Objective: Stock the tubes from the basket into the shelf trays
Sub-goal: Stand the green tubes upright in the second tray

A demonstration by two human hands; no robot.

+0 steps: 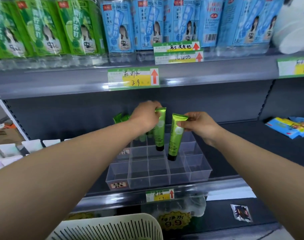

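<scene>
Our left hand [145, 116] pinches the crimped top of one green plastic tube [160, 130], and our right hand [200, 126] grips a second green tube [175, 137]. Both tubes hang cap-down beneath our fingers, over the clear divided plastic tray [199, 172].

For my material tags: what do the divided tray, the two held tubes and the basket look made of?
Divided tray: clear rigid plastic, glossy; the shelf shows through its walls.
Tubes: likely soft plastic or laminate, satin green, black caps, crimped flat ends.
Basket: cream matte plastic, moulded slots.
</scene>
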